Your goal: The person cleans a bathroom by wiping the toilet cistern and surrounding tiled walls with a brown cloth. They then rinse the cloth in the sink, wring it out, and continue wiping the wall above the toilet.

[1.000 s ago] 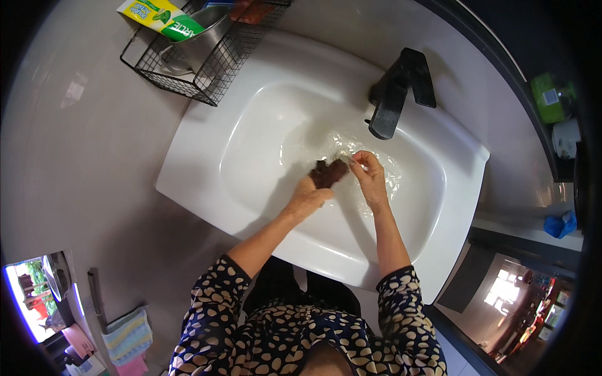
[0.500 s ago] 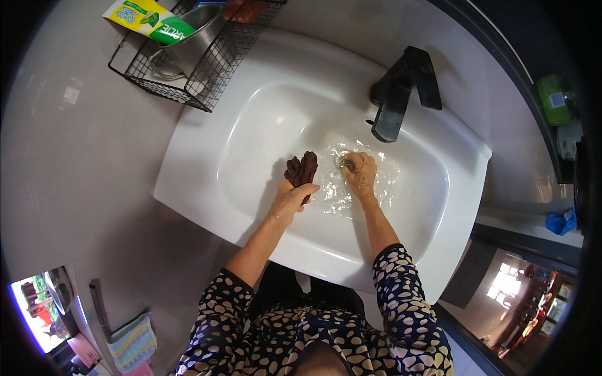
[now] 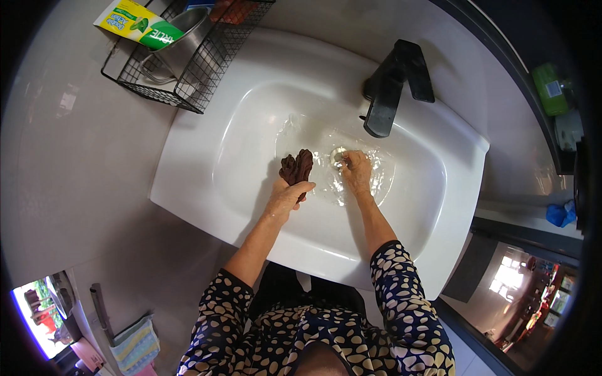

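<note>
A bunched, wet-looking dark brown cloth is gripped in my left hand, thumb across its lower part, held over the left half of the white sink. My right hand reaches down into shallow water at the middle of the basin. Its fingers are curled at the edge of a round metal drain stopper, which they partly cover. Rippling water spreads around that hand and catches the light.
Behind the basin rises a black faucet. At the back left, a black wire basket holds a metal mug and a yellow-green tube. A striped towel hangs lower left. A green container sits on the right shelf.
The water around the drain has shrunk and shifted, with ripples now also behind the cloth. Both hands keep nearly the same places; the whole view has shifted slightly.
</note>
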`<state>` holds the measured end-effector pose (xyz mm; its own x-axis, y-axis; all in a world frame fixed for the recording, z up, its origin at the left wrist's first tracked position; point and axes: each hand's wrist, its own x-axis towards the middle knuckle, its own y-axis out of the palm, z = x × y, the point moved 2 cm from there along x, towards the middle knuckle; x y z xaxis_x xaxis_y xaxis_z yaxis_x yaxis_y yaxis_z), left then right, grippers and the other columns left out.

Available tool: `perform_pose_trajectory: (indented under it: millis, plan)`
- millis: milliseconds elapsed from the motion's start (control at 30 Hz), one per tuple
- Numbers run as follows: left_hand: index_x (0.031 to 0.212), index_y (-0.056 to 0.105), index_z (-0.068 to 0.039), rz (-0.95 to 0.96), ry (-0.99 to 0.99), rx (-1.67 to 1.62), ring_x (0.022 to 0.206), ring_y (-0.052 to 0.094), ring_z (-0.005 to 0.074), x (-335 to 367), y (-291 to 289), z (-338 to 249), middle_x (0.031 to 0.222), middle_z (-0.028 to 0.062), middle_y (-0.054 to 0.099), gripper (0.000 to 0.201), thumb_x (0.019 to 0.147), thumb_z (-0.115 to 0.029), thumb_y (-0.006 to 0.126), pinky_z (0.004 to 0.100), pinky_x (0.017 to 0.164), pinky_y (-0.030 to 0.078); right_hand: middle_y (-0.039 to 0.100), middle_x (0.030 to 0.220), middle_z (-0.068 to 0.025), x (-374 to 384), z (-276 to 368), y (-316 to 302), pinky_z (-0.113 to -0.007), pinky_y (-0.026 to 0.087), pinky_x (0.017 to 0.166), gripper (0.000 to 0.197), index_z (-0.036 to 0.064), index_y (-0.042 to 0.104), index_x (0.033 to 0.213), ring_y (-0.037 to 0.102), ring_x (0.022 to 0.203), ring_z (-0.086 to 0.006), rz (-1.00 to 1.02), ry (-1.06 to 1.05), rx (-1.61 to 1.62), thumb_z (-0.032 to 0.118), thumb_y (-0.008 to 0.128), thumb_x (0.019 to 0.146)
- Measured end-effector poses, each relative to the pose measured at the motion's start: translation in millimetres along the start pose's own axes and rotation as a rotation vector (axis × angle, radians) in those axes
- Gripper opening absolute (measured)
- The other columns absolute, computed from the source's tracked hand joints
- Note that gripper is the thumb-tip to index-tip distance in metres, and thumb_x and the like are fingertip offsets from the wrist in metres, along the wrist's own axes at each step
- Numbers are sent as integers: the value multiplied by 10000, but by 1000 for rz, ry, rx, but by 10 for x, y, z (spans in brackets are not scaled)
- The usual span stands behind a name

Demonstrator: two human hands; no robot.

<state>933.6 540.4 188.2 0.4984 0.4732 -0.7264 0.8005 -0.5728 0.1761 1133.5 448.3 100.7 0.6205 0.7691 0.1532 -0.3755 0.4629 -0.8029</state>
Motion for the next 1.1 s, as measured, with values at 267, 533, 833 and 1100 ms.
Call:
perform_pose_trajectory:
  millis: [267, 533, 833, 1100]
  plan:
    - [838, 554, -135, -37, 1, 28, 592, 494, 76, -24, 15, -7, 705, -30, 524, 267, 667, -219, 741, 215, 453, 335, 572, 855, -69, 32, 44, 65, -394, 428, 746, 241, 107, 593, 855, 507, 841, -291, -26, 43, -34, 96, 724, 654]
    - [821, 557, -128, -6, 27, 32, 574, 498, 73, -42, 23, -9, 687, -33, 530, 266, 653, -208, 747, 218, 446, 331, 608, 917, -86, 12, -63, -10, -388, 446, 800, 272, 93, 598, 912, 549, 886, -288, 54, 69, 204, 85, 711, 664]
    - [893, 570, -109, 415, -211, -176, 630, 564, 131, -261, 305, -75, 760, 11, 591, 160, 765, -174, 639, 250, 421, 345, 603, 1025, -154, -414, 525, -937, -388, 490, 808, 655, 80, 455, 1272, 576, 1008, -276, 426, 555, 958, 277, 735, 714]
    - [851, 518, -62, 816, -331, -289, 504, 496, 80, -400, 896, 45, 736, 55, 547, 193, 761, -110, 681, 174, 316, 274, 598, 927, -145, -330, 917, -1285, -375, 499, 805, 564, 28, 450, 1268, 602, 860, -236, 528, 237, 1444, 168, 665, 765]
